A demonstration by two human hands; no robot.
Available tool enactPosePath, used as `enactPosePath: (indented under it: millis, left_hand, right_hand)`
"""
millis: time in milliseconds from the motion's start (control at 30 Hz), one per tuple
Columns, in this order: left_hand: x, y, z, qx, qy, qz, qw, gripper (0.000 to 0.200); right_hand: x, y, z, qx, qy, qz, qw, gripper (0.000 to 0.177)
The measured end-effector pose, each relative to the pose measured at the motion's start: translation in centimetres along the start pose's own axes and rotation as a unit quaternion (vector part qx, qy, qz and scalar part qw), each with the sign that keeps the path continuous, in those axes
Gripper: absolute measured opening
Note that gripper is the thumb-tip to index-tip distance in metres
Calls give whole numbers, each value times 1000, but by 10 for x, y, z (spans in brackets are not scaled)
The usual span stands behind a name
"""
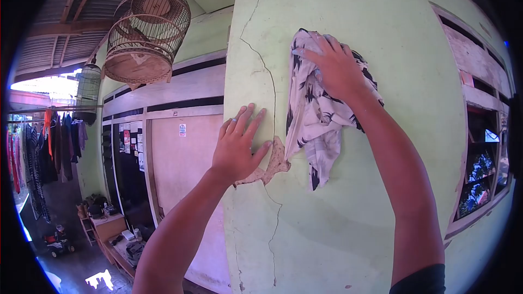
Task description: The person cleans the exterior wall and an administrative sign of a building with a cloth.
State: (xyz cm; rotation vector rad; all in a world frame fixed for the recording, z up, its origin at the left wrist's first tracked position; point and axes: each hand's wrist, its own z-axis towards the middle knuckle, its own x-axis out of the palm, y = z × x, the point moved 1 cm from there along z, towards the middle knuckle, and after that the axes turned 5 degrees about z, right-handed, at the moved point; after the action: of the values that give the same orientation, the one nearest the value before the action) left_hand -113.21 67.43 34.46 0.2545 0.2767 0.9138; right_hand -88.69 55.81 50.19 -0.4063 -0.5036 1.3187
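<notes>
My right hand point(338, 68) presses a white cloth with black leaf-like prints point(321, 114) against the pale green wall point(348, 223). Its fingers lie over the bunched top of the cloth, and the lower folds hang loose below. Left of it, my left hand point(237, 149) rests on the wall with fingers spread, holding nothing. A ring shows on one of its fingers. Close to the left thumb is a patch of broken plaster point(279, 158). A long crack point(267, 65) runs down the wall above and below that patch.
A round birdcage point(147, 35) hangs at upper left, with a smaller cage point(88, 87) behind it. A window point(482, 158) is at right. Beyond the wall's corner are a pink door panel point(188, 152), hanging clothes point(60, 141) and a low wooden table point(109, 223).
</notes>
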Motion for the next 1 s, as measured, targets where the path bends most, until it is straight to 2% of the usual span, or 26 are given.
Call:
enactPosePath:
  millis: [133, 300, 400, 467, 500, 567, 600, 633, 667, 767, 900, 933, 967, 1000]
  left_hand:
    - [1, 3, -3, 2, 30, 8, 1000, 76]
    - [5, 0, -5, -14, 54, -6, 998, 79]
    - [11, -4, -3, -34, 48, -17, 998, 85]
    - [16, -6, -4, -62, 49, -23, 997, 98]
    - [16, -10, -5, -61, 52, -33, 996, 98]
    - [12, -15, -3, -78, 54, -51, 994, 118]
    - [11, -18, -4, -78, 57, -57, 994, 118]
    - [10, -19, -4, -74, 57, -69, 993, 128]
    - [9, -18, -5, -70, 56, -79, 993, 138]
    - [10, -10, -6, -42, 65, -105, 991, 148]
    - [10, -5, -8, -24, 85, -98, 991, 151]
    - [8, -8, -6, -32, 88, -95, 991, 150]
    - [8, -10, -5, -41, 91, -92, 991, 149]
    - [10, -10, -6, -42, 94, -94, 990, 149]
  right_hand:
    - [15, 30, -9, -13, 6, 38, 999, 60]
    - [4, 52, -36, -23, 26, 64, 997, 60]
    - [-10, 67, -55, -40, 102, 100, 989, 61]
    - [-19, 74, -68, -43, 121, 96, 987, 61]
    - [-22, 76, -74, -47, 134, 99, 985, 60]
    - [-29, 76, -81, -52, 139, 98, 984, 58]
    - [-34, 74, -85, -65, 159, 114, 978, 58]
    - [-38, 71, -89, -78, 177, 131, 972, 58]
    - [-40, 68, -95, -95, 173, 124, 972, 55]
    - [-45, 55, -119, -98, 184, 84, 975, 52]
    - [-50, 41, -135, -115, 87, 114, 983, 54]
    - [-50, 44, -135, -91, 39, 134, 986, 52]
    - [-46, 46, -135, -90, 43, 136, 986, 52]
    - [-42, 46, -133, -25, 1, 135, 991, 52]
